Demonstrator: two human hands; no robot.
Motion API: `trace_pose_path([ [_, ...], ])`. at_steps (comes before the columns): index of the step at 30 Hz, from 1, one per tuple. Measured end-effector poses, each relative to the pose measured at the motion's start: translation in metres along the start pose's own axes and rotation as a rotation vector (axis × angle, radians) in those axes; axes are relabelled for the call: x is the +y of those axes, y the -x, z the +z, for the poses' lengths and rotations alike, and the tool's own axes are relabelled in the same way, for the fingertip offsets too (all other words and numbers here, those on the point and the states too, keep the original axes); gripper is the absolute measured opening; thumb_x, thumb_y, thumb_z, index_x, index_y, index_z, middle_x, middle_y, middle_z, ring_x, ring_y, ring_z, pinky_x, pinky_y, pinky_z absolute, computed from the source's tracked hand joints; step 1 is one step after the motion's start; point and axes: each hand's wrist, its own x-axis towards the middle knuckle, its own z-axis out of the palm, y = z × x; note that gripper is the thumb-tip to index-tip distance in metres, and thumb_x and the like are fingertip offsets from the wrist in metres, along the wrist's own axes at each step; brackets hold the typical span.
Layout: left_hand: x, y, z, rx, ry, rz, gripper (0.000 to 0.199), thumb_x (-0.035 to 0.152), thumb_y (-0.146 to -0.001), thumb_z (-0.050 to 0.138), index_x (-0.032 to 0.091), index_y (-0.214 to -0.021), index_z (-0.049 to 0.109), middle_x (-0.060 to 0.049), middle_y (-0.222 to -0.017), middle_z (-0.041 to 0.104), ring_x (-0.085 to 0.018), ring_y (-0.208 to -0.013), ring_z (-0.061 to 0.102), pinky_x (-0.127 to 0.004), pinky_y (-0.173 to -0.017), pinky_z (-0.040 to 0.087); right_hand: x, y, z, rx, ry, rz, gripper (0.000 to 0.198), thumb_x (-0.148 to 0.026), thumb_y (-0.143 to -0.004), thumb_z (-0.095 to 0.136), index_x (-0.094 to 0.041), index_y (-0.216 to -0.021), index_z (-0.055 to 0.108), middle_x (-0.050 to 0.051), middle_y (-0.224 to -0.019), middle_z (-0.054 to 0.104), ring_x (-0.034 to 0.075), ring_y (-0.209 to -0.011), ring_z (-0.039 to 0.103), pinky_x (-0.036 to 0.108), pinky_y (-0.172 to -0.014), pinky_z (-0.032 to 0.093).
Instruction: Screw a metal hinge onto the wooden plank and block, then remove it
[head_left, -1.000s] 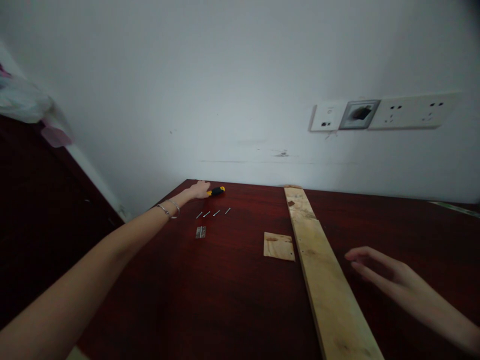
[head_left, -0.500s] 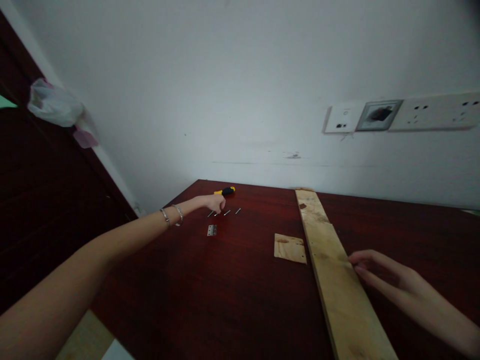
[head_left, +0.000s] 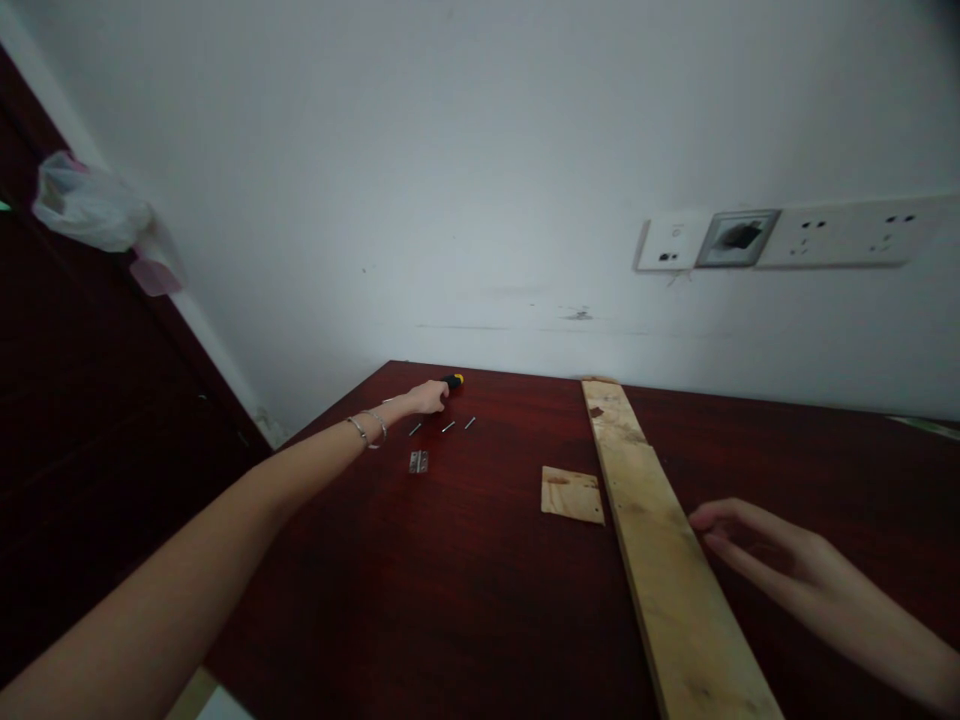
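My left hand (head_left: 429, 397) is closed at the far left of the table, fingers around a screwdriver (head_left: 454, 380). The black and yellow handle end shows past the knuckles; the rest is mostly covered. Three screws (head_left: 448, 427) lie just in front of that hand, and a metal hinge (head_left: 418, 462) lies nearer. My right hand (head_left: 780, 560) is at the right edge of a long wooden board (head_left: 660, 530), thumb and forefinger bent into a pinch. What they pinch, if anything, is too small to see. A small wooden piece (head_left: 572, 495) lies left of the board.
The dark red table (head_left: 480, 600) meets a white wall (head_left: 450, 200) at its back edge. Sockets (head_left: 810, 240) are set in the wall on the right. A white plastic bag (head_left: 90, 205) hangs at the left near a dark door (head_left: 97, 420).
My left hand has moved from the screws back onto the screwdriver. One screw no longer shows on the table. My right hand stays by the board, and the view has shifted slightly.
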Motion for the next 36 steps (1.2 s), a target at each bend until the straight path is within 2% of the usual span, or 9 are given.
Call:
trace_pose_path([
  [4,0.001,-0.003,-0.001,0.026,0.014,-0.004,0.037,0.016,-0.073,0.061,0.017,-0.111,0.060,-0.009,-0.107,0.065,-0.018,-0.088,0.063,-0.023,-0.072,0.045,0.001,0.005,-0.002,0.012,0.011,0.001,0.036,-0.055,-0.084,0.051,-0.024,-0.094,0.065,0.006,-0.093,0.071,0.022,-0.089,0.067,0.030,-0.079,0.055],
  [8,0.004,0.002,-0.010,0.010,0.018,0.020,0.024,0.024,-0.072,0.062,0.015,-0.094,0.066,-0.008,-0.097,0.067,-0.018,-0.083,0.061,-0.022,-0.066,0.043,0.009,0.004,-0.001,0.045,0.037,0.016,0.036,-0.055,-0.083,0.049,-0.023,-0.091,0.064,0.006,-0.090,0.072,0.022,-0.083,0.068,0.031,-0.075,0.056],
  [11,0.010,0.009,-0.018,-0.095,0.051,0.101,0.022,0.033,-0.074,0.062,0.014,-0.084,0.068,-0.005,-0.082,0.067,-0.014,-0.072,0.058,-0.021,-0.062,0.040,0.020,0.001,0.005,0.083,0.101,0.025,0.036,-0.052,-0.082,0.047,-0.022,-0.092,0.064,0.008,-0.093,0.072,0.023,-0.085,0.069,0.033,-0.078,0.056],
  [14,0.017,0.017,-0.020,-0.236,0.079,0.188,0.026,0.038,-0.070,0.067,0.014,-0.081,0.069,-0.002,-0.073,0.066,-0.012,-0.064,0.055,-0.020,-0.058,0.038,0.024,0.000,0.016,0.130,0.270,0.068,0.044,-0.053,-0.083,0.044,-0.019,-0.105,0.061,0.012,-0.109,0.069,0.027,-0.092,0.069,0.038,-0.080,0.056],
  [17,0.022,0.025,-0.018,-0.294,0.079,0.222,0.021,0.031,-0.069,0.067,0.013,-0.078,0.068,-0.002,-0.071,0.065,-0.011,-0.060,0.052,-0.021,-0.056,0.037,0.011,0.002,0.030,0.186,0.537,0.142,0.059,-0.060,-0.086,0.037,-0.018,-0.123,0.053,0.016,-0.117,0.064,0.032,-0.087,0.070,0.044,-0.066,0.057],
  [21,0.025,0.030,-0.015,-0.304,0.075,0.247,0.013,0.021,-0.073,0.059,0.012,-0.075,0.067,-0.004,-0.071,0.065,-0.010,-0.061,0.051,-0.022,-0.059,0.039,-0.017,0.005,0.047,0.130,0.737,0.140,0.065,-0.056,-0.092,0.026,-0.014,-0.138,0.042,0.016,-0.104,0.064,0.032,-0.079,0.070,0.047,-0.059,0.056],
  [24,0.025,0.033,-0.015,-0.354,0.084,0.279,0.012,0.020,-0.071,0.059,0.013,-0.075,0.068,-0.003,-0.070,0.065,-0.011,-0.061,0.052,-0.021,-0.059,0.041,-0.033,0.006,0.055,0.087,0.807,0.157,0.069,-0.056,-0.093,0.028,-0.012,-0.146,0.031,0.015,-0.097,0.062,0.032,-0.073,0.070,0.045,-0.054,0.055],
  [31,0.030,0.047,-0.018,-0.507,0.086,0.345,0.016,0.021,-0.063,0.065,0.015,-0.077,0.071,0.000,-0.063,0.063,-0.011,-0.056,0.051,-0.021,-0.053,0.041,-0.055,0.006,0.069,0.133,1.022,0.141,0.072,-0.058,-0.092,0.034,-0.008,-0.144,0.037,0.016,-0.086,0.060,0.032,-0.065,0.068,0.041,-0.049,0.051],
  [36,0.042,0.052,-0.025,-0.507,0.069,0.381,0.012,0.021,-0.064,0.065,0.015,-0.073,0.070,0.000,-0.062,0.063,-0.011,-0.056,0.052,-0.021,-0.053,0.041,-0.062,0.003,0.073,0.106,0.999,0.180,0.075,-0.059,-0.091,0.037,-0.007,-0.145,0.037,0.018,-0.087,0.060,0.032,-0.065,0.069,0.040,-0.052,0.051],
])
